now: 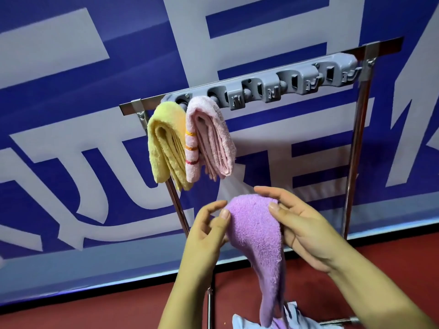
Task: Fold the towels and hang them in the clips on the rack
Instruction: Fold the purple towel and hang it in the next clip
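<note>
A person's left hand and right hand pinch the folded top of a purple towel between thumbs and curled fingers, just below a metal rack. A yellow towel and a pink towel hang folded, side by side, from the leftmost grey clips.

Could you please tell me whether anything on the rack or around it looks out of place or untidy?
Nothing stands out: the yellow towel and pink towel hang folded from the clip strip.
</note>
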